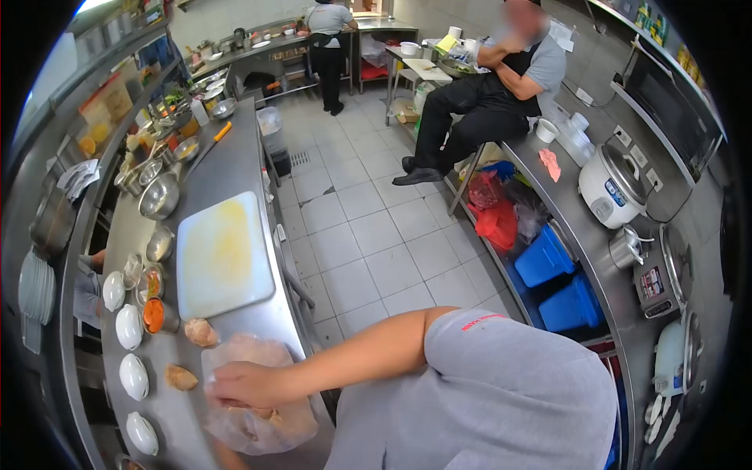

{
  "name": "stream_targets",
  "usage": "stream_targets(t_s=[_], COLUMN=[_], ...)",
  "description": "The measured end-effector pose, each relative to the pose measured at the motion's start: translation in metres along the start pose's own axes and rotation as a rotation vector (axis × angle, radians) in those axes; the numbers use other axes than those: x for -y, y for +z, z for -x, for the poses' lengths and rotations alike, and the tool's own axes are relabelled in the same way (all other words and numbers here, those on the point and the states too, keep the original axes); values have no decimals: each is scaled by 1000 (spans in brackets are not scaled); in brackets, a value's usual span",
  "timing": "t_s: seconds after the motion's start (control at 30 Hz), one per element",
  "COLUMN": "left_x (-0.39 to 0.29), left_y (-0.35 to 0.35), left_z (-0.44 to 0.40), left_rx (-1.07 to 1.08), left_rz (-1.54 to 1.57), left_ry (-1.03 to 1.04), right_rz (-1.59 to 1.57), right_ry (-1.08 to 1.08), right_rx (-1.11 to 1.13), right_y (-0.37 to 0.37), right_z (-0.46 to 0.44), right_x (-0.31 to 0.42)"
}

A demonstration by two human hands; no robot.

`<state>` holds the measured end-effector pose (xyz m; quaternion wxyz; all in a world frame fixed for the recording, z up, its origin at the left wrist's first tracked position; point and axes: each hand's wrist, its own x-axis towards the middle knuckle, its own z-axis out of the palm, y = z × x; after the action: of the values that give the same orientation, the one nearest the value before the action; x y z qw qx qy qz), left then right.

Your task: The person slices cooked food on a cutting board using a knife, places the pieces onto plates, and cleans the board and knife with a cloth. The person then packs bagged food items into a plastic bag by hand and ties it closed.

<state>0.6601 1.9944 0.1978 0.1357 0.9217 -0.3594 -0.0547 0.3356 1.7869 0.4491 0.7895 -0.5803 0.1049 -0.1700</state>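
Note:
My right hand (249,384) reaches across to a clear plastic bag (286,427) on the steel counter. Its fingers are curled at the bag's mouth, gripping the plastic as far as I can see. Pale tan lumps show through the bag; their kind is unclear. Two similar tan lumps, one pinkish (201,332) and one browner (181,377), lie on the counter beside the bag. At the bottom edge, a blurred piece of my left arm (229,457) shows below the bag, with its fingers hidden. A white cutting board (225,254) with yellow stains lies beyond.
Several white oval dishes (135,377) line the counter's far side, near a container of orange food (159,316) and metal bowls (160,196). An orange-handled knife (215,139) lies farther along. One person (501,86) sits on the opposite counter; another (327,47) stands at the back.

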Motion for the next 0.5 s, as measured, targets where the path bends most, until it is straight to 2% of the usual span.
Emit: stream_targets(t_s=[0.1,0.17,0.2,0.27,0.3,0.4,0.47,0.5], left_x=[-13,-16,-20,-26,-27,-30,-14,5], left_y=[28,31,31,30,29,32,44,54], left_z=[0,1,1,10,14,25,23,15], left_rx=[193,206,205,199,190,106,-119,-274], left_rz=[-20,-31,-43,-77,-102,-177,-290,-238], left_ry=[-73,-95,-106,-126,-132,-170,-197,-229], right_rz=[-54,629,631,458,467,422,339,335], right_ry=[-12,-287,-283,-41,-29,-32,-7,-2], right_rx=[75,-79,-54,-71,-48,-72,-114,-95], right_y=[2,-1,2,-6,-13,-22,-25,-25], right_z=[-32,-43,-41,-26,-22,-22,-22,-21], right_x=[-25,-46,-36,-12,-5,4,0,3])
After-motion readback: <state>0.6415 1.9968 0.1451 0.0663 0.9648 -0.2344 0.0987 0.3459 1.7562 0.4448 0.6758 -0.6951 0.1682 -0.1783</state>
